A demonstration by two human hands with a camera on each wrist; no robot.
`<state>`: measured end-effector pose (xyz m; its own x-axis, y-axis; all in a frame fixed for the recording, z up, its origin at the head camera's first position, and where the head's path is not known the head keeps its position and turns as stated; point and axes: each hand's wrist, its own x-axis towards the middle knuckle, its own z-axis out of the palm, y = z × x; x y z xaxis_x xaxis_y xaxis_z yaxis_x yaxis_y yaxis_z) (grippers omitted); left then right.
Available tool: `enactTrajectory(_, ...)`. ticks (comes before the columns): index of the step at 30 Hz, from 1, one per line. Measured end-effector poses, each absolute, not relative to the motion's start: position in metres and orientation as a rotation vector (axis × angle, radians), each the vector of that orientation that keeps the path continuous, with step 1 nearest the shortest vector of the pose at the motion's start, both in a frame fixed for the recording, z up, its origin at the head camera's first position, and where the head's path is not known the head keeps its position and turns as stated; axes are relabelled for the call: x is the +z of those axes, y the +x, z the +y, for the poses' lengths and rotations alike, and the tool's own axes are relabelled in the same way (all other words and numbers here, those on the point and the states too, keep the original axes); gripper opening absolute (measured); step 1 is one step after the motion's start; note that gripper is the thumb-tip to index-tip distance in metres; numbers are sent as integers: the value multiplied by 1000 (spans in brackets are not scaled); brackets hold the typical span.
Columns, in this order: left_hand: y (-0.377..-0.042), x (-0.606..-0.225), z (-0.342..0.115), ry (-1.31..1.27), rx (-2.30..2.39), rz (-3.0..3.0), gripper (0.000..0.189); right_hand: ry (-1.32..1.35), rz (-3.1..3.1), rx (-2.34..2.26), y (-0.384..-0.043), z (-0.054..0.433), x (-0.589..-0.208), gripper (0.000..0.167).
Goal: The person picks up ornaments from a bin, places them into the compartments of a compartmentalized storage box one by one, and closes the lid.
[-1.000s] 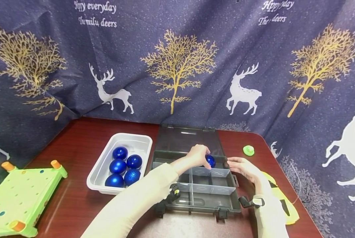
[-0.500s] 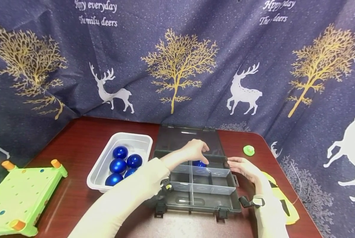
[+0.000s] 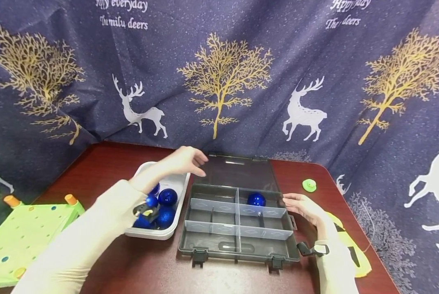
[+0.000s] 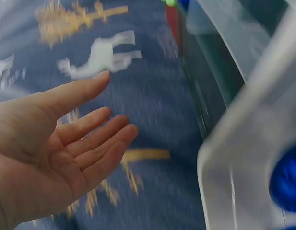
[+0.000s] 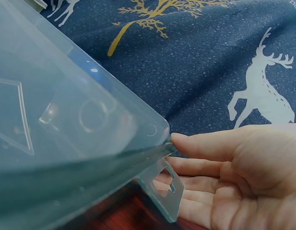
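Note:
My left hand [image 3: 186, 160] is in the air over the back right of the white tub [image 3: 180, 200], holding nothing, its fingers loosely spread; the left wrist view shows its bare palm. Several shiny blue balls [image 3: 168, 197] lie in the tub, some hidden by the left forearm. Beside the tub stands a dark see-through divider box [image 3: 208, 241] with its lid [image 3: 238, 173] folded back. One blue ball [image 3: 256, 199] sits in its back right compartment. My right hand [image 3: 307, 208] touches the box's right side, thumb tip at the rim [image 5: 162, 147] and fingers stretched by the side tab [image 5: 169, 191].
On the left is a green pegged stand [image 3: 32, 237] with orange feet. A small green duck [image 3: 309, 185] sits at the back right of the red-brown table [image 3: 138, 269]. Something yellow and black [image 3: 355, 249] lies beyond the right forearm. A patterned cloth [image 3: 219, 81] hangs behind.
My left hand has let go of the blue ball in the back right compartment and moved left, from over the box to over the tub. The right hand stays at the box's side.

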<state>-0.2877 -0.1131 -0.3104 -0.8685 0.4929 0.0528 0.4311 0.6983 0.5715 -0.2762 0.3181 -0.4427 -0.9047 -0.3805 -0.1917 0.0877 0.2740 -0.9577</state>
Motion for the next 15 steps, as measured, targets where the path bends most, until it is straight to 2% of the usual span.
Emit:
enactTrajectory(7,-296,-323,-174,660,902,2859,41,-233,2163,-1674,-274,319,-443,58)
enactTrajectory(15,-298,-347,-211,543,785,2821,46,-268,2159,-1655,-277,318,-444,56)
